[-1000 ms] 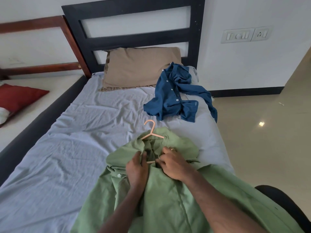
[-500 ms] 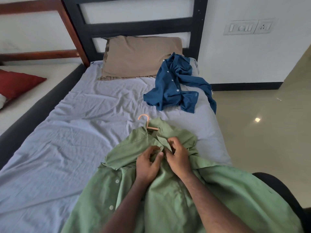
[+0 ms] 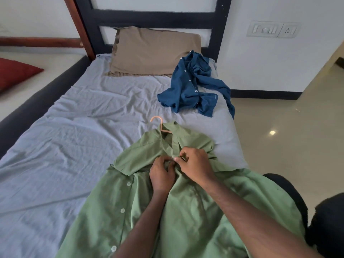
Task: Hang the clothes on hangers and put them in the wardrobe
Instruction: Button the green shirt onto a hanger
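Both hands have slid down from the collar to the placket: left hand and right hand pinch the green button-up shirt, which lies lengthwise on the grey-sheeted bed, its peach plastic hanger hook pointing toward the headboard.

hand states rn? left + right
Left hand: pinching the green shirt placket.
Right hand: pinching the shirt near its top button.
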{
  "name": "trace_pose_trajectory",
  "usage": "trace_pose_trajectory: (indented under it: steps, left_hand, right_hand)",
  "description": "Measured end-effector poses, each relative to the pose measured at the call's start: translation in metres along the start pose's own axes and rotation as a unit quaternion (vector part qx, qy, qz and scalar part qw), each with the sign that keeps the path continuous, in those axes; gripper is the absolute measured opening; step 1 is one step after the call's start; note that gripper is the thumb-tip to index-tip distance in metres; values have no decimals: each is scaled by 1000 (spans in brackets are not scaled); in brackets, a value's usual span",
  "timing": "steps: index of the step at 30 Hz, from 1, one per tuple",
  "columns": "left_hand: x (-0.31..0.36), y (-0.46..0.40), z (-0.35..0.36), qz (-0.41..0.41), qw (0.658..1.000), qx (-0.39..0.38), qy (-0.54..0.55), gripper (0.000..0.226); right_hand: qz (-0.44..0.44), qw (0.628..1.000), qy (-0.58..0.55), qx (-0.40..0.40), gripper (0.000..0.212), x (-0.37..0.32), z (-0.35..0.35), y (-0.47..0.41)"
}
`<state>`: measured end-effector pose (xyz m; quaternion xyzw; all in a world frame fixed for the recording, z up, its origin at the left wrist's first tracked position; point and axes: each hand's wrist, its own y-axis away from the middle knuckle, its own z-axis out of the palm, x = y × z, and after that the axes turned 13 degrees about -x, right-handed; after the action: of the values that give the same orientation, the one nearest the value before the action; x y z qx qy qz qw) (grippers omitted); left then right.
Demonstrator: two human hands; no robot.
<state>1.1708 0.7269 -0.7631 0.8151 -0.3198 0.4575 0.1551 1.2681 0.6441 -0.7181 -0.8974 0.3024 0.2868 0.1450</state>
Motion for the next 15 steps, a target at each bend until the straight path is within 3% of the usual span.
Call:
trace_pose_trajectory:
  steps: [6, 8, 10, 15]
  left_hand:
    - [24, 4, 10, -50, 992, 78, 90, 9]
    - [31, 9, 22, -47, 987, 95, 118, 1]
    - [32, 15, 33, -29, 984, 112, 132, 10]
    - [30, 20, 39, -3, 984, 123, 132, 13]
  right_hand:
    - [25, 991, -118, 61, 23, 24, -1, 4]
    - [54, 986, -153, 45, 12, 36, 2, 10]
    - [77, 977, -197, 32, 21, 43, 2, 11]
    - [53, 983, -173, 42, 8, 45, 3, 3]
